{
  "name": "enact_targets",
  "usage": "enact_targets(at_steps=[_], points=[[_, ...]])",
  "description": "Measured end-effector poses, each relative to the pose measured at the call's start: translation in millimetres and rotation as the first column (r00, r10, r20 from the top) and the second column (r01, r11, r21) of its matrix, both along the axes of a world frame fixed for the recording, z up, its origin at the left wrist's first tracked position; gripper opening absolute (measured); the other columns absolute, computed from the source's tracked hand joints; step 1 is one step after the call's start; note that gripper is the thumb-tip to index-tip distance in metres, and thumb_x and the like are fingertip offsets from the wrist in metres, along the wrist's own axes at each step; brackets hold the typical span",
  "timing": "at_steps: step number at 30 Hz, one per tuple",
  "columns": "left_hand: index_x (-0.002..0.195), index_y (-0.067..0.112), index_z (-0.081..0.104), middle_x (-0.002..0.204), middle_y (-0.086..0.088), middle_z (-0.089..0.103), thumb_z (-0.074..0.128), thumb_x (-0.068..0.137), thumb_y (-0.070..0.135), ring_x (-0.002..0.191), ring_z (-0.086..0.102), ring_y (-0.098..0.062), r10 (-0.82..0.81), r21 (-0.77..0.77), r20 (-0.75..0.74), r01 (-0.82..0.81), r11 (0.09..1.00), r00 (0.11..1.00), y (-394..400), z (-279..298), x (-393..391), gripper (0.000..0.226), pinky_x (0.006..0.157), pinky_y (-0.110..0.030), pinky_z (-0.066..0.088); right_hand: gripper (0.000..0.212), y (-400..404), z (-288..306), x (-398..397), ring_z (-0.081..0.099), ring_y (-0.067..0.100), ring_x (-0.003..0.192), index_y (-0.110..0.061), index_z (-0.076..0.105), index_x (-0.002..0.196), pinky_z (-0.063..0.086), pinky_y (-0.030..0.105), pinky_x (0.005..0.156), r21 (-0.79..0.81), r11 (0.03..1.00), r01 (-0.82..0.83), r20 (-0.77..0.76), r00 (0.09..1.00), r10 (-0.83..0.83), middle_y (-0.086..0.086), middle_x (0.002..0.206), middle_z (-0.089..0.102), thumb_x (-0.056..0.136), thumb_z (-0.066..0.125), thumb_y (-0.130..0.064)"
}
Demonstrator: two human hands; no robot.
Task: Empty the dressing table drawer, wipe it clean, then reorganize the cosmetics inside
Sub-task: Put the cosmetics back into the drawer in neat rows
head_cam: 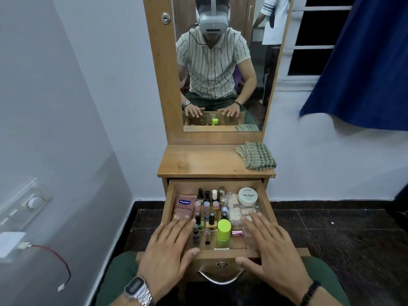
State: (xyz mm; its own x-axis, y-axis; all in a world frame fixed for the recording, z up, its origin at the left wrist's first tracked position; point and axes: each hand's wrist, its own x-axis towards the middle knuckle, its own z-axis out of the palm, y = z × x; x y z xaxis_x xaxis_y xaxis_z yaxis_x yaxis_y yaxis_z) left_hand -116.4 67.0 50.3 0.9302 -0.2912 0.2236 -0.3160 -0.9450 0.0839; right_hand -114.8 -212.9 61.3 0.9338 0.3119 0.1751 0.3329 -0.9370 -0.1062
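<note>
On wooden tabletop [198,160]: checked cloth [257,157] (rumpled); both hands' fingers [176,226] spread over open drawer [169,208].

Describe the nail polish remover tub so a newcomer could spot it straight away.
Find the open drawer under the dressing table's top. Look in its far right corner, beyond the right hand. The tub is a low round white one labelled NAIL POLISH, much wider and flatter than the small upright bottles beside it.

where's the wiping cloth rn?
In the head view, the green checked cloth lies crumpled on the back-right corner of the dressing table top, beside the mirror frame's base, above the open drawer; neither hand touches it.
</note>
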Motion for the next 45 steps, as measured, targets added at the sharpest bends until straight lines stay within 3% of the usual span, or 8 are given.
enact_targets(at_steps=[8, 22, 27, 34, 45], points=[[0.149, 0.028, 0.022, 0.157, 0.005, 0.018, 0.027, 0.093, 0.063, 0.145, 0.015, -0.015, 0.02, 0.089, 0.043, -0.023, 0.996, 0.999, -3.8, -1.6, 5.4, 0.067, 0.111, -0.049, 0.021, 0.092, 2.8, -3.7, 4.8, 0.033, 0.021, 0.14, -0.023, 0.038, 0.146, 0.025, 0.043, 0.104, -0.031, 0.999, 0.023, 0.073, 0.997, -0.02, 0.002, 0.153, 0.035, 0.079, 0.032, -0.085], [0.149, 0.028, 0.024, 0.157, 0.003, 0.016, 0.022, 0.094, 0.057, 0.145, 0.016, -0.015, 0.037, 0.091, 0.117, -0.048, 0.995, 0.992, -0.8, -0.8, 48.9, 0.062, 0.113, -0.044, 0.021, 0.087, 8.2, -5.1, 43.1, 0.032, 0.019, 0.141, -0.025, 0.039, 0.146, 0.022, 0.042, 0.108, -0.015, 1.0, 0.027, 0.084, 0.996, -0.026, 0.001, 0.154, 0.034, 0.082, 0.027, -0.083], [0.147, 0.028, 0.029, 0.156, 0.003, 0.02, 0.02, 0.095, 0.056, 0.143, 0.021, -0.015, 0.043, 0.086, 0.121, -0.054, 0.995, 0.992, -1.2, 0.8, 72.0, 0.06, 0.112, -0.041, 0.022, 0.088, 10.9, -4.3, 65.8, 0.025, 0.018, 0.144, -0.027, 0.031, 0.149, 0.024, 0.044, 0.117, -0.003, 0.999, 0.044, 0.096, 0.994, -0.044, -0.002, 0.156, 0.023, 0.082, 0.023, -0.084], [0.148, 0.029, 0.027, 0.156, 0.004, 0.021, 0.012, 0.095, 0.058, 0.142, 0.025, -0.015, 0.066, 0.078, 0.111, -0.075, 0.994, 0.992, -2.2, 2.3, 103.5, 0.062, 0.112, -0.039, 0.019, 0.092, 9.4, -2.1, 99.3, -0.003, 0.013, 0.148, -0.033, 0.002, 0.154, 0.004, 0.042, 0.12, -0.009, 1.0, 0.019, 0.051, 0.999, -0.018, -0.007, 0.159, -0.008, 0.079, 0.017, -0.084], [0.149, 0.019, 0.025, 0.153, 0.001, 0.03, 0.007, 0.095, 0.058, 0.142, 0.026, -0.018, 0.073, 0.063, 0.119, -0.081, 0.995, 0.99, -6.9, 2.1, 140.2, 0.069, 0.114, -0.037, 0.014, 0.106, 5.2, -7.3, 141.2, 0.002, 0.013, 0.149, -0.026, 0.005, 0.154, 0.007, 0.043, 0.119, -0.066, 0.998, -0.001, 0.085, 0.996, 0.007, -0.002, 0.162, 0.005, 0.071, 0.035, -0.085]])
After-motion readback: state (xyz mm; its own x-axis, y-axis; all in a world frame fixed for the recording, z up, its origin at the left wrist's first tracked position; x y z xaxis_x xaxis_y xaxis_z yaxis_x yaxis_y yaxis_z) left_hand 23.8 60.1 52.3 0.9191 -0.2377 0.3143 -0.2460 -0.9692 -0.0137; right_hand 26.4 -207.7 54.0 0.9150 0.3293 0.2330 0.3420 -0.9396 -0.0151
